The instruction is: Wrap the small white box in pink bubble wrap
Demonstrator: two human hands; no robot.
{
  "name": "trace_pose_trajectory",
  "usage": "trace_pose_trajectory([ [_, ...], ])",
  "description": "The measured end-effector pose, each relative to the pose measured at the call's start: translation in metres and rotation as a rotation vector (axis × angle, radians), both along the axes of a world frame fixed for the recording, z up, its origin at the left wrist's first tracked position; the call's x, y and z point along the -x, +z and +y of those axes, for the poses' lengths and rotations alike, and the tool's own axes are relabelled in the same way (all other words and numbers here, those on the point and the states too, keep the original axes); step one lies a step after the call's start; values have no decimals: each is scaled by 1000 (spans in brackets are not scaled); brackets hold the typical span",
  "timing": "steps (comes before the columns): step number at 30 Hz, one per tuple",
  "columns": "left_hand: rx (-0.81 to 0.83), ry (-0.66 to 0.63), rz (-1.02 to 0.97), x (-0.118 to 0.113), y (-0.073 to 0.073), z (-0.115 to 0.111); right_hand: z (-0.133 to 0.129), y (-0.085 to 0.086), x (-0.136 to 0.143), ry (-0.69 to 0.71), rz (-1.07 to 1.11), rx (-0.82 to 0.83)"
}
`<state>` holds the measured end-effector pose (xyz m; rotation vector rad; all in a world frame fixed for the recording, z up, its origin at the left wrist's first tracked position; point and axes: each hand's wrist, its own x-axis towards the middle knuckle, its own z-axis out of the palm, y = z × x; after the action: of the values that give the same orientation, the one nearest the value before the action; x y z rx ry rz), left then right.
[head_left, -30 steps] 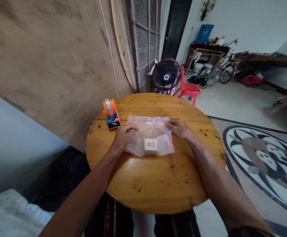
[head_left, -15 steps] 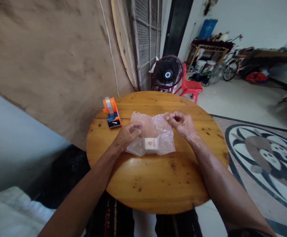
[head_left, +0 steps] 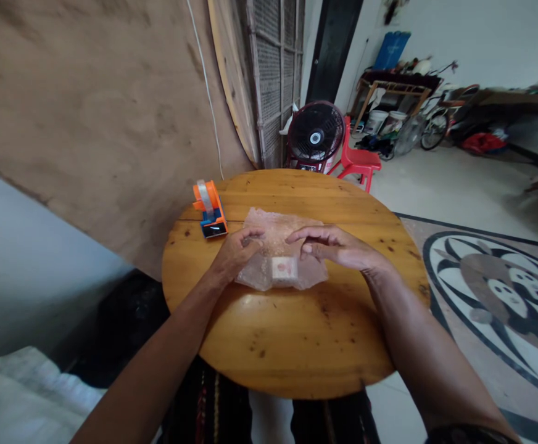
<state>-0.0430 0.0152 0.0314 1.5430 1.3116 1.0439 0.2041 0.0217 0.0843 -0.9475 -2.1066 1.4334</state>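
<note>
A sheet of clear bubble wrap (head_left: 262, 222) lies on the round wooden table (head_left: 260, 345), its left and right parts turned inward. On its front part sits a small whitish box (head_left: 284, 269) with a reddish mark on top. My left hand (head_left: 237, 254) rests at the wrap's left side, fingers stretched over the plastic and the thumb a little apart from them. My right hand (head_left: 336, 246) is over the wrap's right part, its fingers reaching left and spread from the thumb. Whether the right fingertips touch the plastic is hard to see.
An orange and blue tape dispenser (head_left: 211, 213) with a roll of tape stands at the table's left. Beyond the far edge are a black fan (head_left: 316, 132) and a red plastic chair (head_left: 360, 159). A brown board (head_left: 97, 111) rises along the left side.
My right hand has let go of the wrap's far right corner and moved left and nearer; that corner now lies folded inward. My left hand has hardly moved.
</note>
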Motion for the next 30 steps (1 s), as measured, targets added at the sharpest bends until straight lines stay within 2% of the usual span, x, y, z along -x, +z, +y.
trace_pose_trajectory([
  [8,13,-4,-31,-1,2,-2,17,-24,-2,-9,-68,63],
  [13,8,-1,-18,0,1,-1,10,-11,-1,13,-68,7],
  [15,19,2,-33,0,0,-1,4,-4,-1,87,-76,5],
  [17,44,0,-45,0,1,-2,-2,1,1,231,-125,68],
  [20,85,-5,-54,-1,2,-3,-9,-1,3,450,-237,201],
  [22,82,-14,-63,-1,2,-2,-10,-5,4,500,-291,245],
  [26,38,-8,-29,0,-2,1,-4,-10,3,432,-307,269],
  [30,15,-8,21,1,-5,2,6,-13,1,272,-249,189],
])
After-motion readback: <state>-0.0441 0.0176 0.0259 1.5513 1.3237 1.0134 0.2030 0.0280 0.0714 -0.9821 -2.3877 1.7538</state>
